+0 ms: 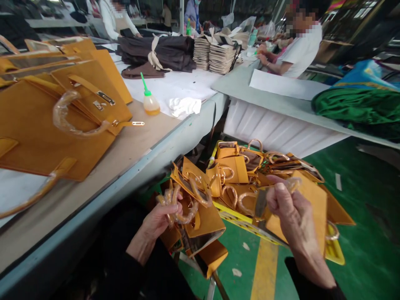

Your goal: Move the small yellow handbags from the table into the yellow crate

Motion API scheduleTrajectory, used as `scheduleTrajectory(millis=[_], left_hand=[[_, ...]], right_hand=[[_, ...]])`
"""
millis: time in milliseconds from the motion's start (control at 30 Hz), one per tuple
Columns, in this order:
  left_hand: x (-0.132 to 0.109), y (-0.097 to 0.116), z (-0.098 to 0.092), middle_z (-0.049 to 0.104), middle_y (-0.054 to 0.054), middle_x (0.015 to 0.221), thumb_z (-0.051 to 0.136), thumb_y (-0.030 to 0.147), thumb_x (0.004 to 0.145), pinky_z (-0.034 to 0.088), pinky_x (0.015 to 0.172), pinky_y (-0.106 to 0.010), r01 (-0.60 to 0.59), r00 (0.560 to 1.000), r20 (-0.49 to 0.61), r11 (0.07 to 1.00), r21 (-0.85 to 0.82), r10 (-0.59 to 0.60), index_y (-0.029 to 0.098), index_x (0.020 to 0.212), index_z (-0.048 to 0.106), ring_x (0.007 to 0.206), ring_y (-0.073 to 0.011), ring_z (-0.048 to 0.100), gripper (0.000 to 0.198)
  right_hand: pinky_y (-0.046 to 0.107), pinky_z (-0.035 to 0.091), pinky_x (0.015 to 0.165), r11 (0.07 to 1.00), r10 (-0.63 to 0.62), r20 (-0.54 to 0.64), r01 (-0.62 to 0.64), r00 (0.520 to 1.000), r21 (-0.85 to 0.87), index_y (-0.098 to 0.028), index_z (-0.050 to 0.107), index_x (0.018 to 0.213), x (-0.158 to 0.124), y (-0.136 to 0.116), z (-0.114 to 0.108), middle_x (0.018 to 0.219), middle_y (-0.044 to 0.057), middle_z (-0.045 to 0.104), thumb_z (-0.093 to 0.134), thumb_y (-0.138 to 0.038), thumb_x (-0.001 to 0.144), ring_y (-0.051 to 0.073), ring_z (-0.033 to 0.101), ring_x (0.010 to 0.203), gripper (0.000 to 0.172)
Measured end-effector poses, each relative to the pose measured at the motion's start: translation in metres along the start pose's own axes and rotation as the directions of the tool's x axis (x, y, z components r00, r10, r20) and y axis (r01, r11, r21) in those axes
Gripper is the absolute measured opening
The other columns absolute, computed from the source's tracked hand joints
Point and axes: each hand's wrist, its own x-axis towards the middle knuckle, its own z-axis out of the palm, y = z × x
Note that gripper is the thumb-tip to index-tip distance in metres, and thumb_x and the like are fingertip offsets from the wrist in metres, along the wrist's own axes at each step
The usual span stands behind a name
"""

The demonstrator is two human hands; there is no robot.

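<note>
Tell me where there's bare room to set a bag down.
A narrow strip of brown tabletop between the large mustard leather bag and the pale grey table edge; green floor right of the yellow plastic crate. Crowded: the crate, heaped with mustard bags, and around the left hand, which grips plastic-wrapped handles.

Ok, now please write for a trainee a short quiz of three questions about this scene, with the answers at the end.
1. True or false: the person's left hand holds plastic-wrapped handles.

2. What is heaped in the yellow crate on the floor?
A) Glass bottles
B) Mustard-coloured bags
C) Folded paper

3. Fill in the missing word: the small bottle on the table has a ____ nozzle.

Key: 1. True. 2. B. 3. green.
</note>
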Motion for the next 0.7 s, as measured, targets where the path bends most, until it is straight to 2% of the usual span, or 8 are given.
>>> scheduleTrajectory(millis=[100, 200, 300, 367, 433, 500, 600, 700], left_hand=[[-0.002, 0.002, 0.005, 0.061, -0.003, 0.063, 0.071, 0.024, 0.064, 0.045, 0.06, -0.024, 0.04, 0.998, -0.04, 0.998, 0.05, -0.038, 0.013, 0.083, 0.063, 0.059, -0.0128, 0.057, 0.024], [-0.002, 0.003, 0.009, 0.066, -0.006, 0.064, 0.072, 0.026, 0.063, 0.05, 0.07, -0.029, 0.072, 0.996, -0.054, 0.997, 0.039, -0.07, 0.012, 0.079, 0.066, 0.07, -0.0191, 0.063, 0.022], [-0.001, 0.001, 0.007, 0.069, -0.007, 0.072, 0.072, 0.029, 0.067, 0.051, 0.075, -0.031, 0.07, 0.996, -0.054, 0.997, -0.021, -0.071, 0.012, 0.084, 0.067, 0.075, -0.0204, 0.065, 0.025], [0.0, 0.0, 0.003, 0.07, -0.007, 0.082, 0.07, 0.033, 0.071, 0.051, 0.077, -0.03, 0.053, 0.992, -0.112, 0.993, -0.105, -0.065, 0.013, 0.09, 0.067, 0.076, -0.0187, 0.065, 0.027], [-0.001, -0.001, 0.0, 0.069, -0.007, 0.089, 0.067, 0.039, 0.075, 0.051, 0.081, -0.029, 0.044, 0.988, -0.135, 0.98, -0.194, -0.071, 0.014, 0.094, 0.066, 0.082, -0.0187, 0.065, 0.032], [-0.004, -0.001, -0.001, 0.068, -0.008, 0.088, 0.068, 0.039, 0.074, 0.051, 0.082, -0.03, 0.048, 0.995, -0.073, 0.971, -0.234, -0.067, 0.014, 0.095, 0.065, 0.084, -0.02, 0.065, 0.033], [-0.007, 0.003, 0.002, 0.066, -0.006, 0.082, 0.073, 0.024, 0.067, 0.053, 0.079, -0.029, 0.075, 0.996, -0.022, 0.967, -0.244, -0.083, 0.013, 0.094, 0.064, 0.081, -0.0192, 0.065, 0.031], [-0.006, 0.008, 0.005, 0.064, -0.003, 0.073, 0.07, 0.01, 0.065, 0.054, 0.067, -0.024, 0.121, 0.964, -0.201, 0.96, -0.254, -0.174, 0.014, 0.09, 0.062, 0.069, -0.014, 0.064, 0.026]], right_hand=[[0.03, 0.044, 0.059, 0.977, -0.096, 0.134, 0.119, 0.986, -0.178, -0.012, 0.056, 0.111, 0.005, -0.018, 0.028, 0.064, 0.003, 0.051, 0.037, -0.058, 0.089, 0.016, 0.05, 0.059, 0.054], [0.037, 0.048, 0.07, 0.934, -0.175, 0.3, 0.255, 0.938, -0.25, -0.01, 0.054, 0.116, -0.002, -0.032, 0.06, 0.08, 0.011, 0.062, 0.033, -0.054, 0.092, 0.022, 0.059, 0.073, 0.054], [0.037, 0.051, 0.072, 0.903, -0.169, 0.475, 0.329, 0.863, -0.277, -0.01, 0.055, 0.11, -0.025, -0.039, 0.099, 0.085, 0.012, 0.064, 0.04, -0.042, 0.093, 0.024, 0.062, 0.077, 0.04], [0.035, 0.053, 0.07, 0.859, -0.121, 0.574, 0.376, 0.81, -0.349, -0.011, 0.055, 0.111, -0.05, -0.039, 0.127, 0.089, 0.011, 0.064, 0.054, -0.031, 0.087, 0.024, 0.063, 0.078, 0.031], [0.04, 0.053, 0.073, 0.751, -0.123, 0.601, 0.47, 0.79, -0.464, -0.008, 0.048, 0.123, -0.076, -0.035, 0.153, 0.102, 0.016, 0.061, 0.067, -0.023, 0.077, 0.029, 0.061, 0.086, 0.052], [0.046, 0.051, 0.083, 0.634, -0.171, 0.62, 0.567, 0.766, -0.526, -0.002, 0.042, 0.13, -0.099, -0.032, 0.172, 0.114, 0.023, 0.055, 0.066, -0.016, 0.074, 0.034, 0.056, 0.1, 0.062], [0.05, 0.045, 0.091, 0.569, -0.19, 0.651, 0.623, 0.735, -0.537, 0.005, 0.041, 0.128, -0.115, -0.033, 0.183, 0.116, 0.028, 0.052, 0.056, -0.009, 0.076, 0.036, 0.051, 0.108, 0.056], [0.046, 0.043, 0.096, 0.61, -0.256, 0.635, 0.631, 0.729, -0.479, 0.002, 0.042, 0.127, -0.114, -0.039, 0.175, 0.12, 0.024, 0.05, 0.054, -0.008, 0.077, 0.033, 0.047, 0.112, 0.051]])
